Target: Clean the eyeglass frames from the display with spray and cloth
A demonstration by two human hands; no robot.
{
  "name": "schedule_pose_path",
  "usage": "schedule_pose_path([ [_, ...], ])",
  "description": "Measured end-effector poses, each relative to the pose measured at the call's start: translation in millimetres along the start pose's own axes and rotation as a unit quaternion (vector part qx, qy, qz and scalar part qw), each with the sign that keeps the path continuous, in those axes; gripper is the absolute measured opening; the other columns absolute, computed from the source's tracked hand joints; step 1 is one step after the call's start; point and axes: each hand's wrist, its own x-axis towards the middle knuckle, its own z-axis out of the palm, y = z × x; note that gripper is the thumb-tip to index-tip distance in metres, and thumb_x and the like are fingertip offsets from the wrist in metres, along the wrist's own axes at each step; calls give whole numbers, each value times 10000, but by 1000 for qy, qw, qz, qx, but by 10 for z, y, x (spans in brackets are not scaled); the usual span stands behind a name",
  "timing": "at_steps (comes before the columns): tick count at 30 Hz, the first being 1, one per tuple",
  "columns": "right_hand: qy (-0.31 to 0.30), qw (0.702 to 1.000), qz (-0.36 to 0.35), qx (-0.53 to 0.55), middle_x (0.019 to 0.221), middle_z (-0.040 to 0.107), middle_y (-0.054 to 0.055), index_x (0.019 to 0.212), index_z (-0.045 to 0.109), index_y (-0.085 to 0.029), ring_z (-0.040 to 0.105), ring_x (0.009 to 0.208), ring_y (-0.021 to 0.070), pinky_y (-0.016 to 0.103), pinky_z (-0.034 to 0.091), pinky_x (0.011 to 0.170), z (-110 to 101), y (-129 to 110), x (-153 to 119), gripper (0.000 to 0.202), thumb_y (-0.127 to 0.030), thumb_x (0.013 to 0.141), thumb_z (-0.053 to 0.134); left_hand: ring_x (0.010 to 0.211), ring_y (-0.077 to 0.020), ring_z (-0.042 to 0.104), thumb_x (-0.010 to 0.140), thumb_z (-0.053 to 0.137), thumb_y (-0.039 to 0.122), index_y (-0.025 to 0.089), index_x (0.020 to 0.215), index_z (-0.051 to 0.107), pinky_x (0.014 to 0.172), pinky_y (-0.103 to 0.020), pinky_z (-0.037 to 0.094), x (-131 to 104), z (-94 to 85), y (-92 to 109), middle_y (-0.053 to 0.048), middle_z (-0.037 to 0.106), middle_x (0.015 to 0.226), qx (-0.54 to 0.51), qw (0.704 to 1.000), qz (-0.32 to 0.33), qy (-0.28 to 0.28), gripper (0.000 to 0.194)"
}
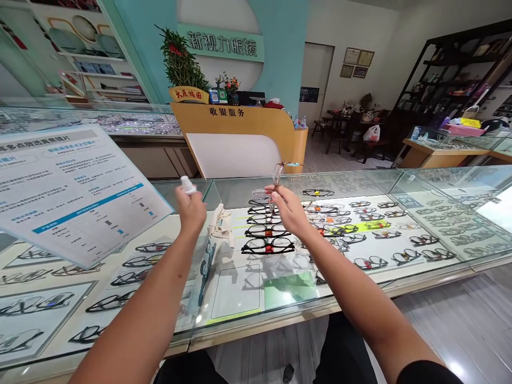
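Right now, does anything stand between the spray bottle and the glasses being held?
Nothing visible does: the spray bottle in the left hand and the glasses in the right hand are held above the glass counter, open air between.

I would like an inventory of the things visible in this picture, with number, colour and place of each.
Small bottle: one, white top, left hand
Held glasses: one pair, brownish, right hand
Printed sheet: one, white and blue, left
Crumpled item: one, beige, near centre
Display glasses: many, mostly black, inside cases
Glass cases: several, transparent, foreground and background
Counter: one, yellow-brown and white, behind
Plant: one, green, above counter
Wall frames: four, brownish, back wall
Plastic bag: one, white, right background
Hands: two, bare, centre
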Motion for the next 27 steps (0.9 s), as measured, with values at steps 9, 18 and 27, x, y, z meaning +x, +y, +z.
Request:
schedule_pose_path([
  [9,-78,993,28,90,1175,830,92,1148,792,-228,727,1135,275,420,502,1050,25,-125,-69,432,-450,1162,421,590,-166,463,739,639,1027,237,640,517,454,-270,382,-672,258,832,1,421,627,-284,870,-176,-361,806],
  [18,-136,983,30,116,1054,797,63,1008,777,-223,676,1014,236,364,467,963,48,-225,-97,444,-441,1154,418,648,-195,551,819,637,963,197,637,644,535,-312,490,-721,254,847,-39,491,668,-299,860,-172,-377,788],
  [27,-146,979,49,135,1009,766,44,972,754,-237,661,972,234,361,485,944,80,-209,-108,455,-503,1162,437,730,-197,638,773,822,829,215,858,671,739,-379,605,-796,338,764,-22,649,852,-278,892,-166,-315,638],
])
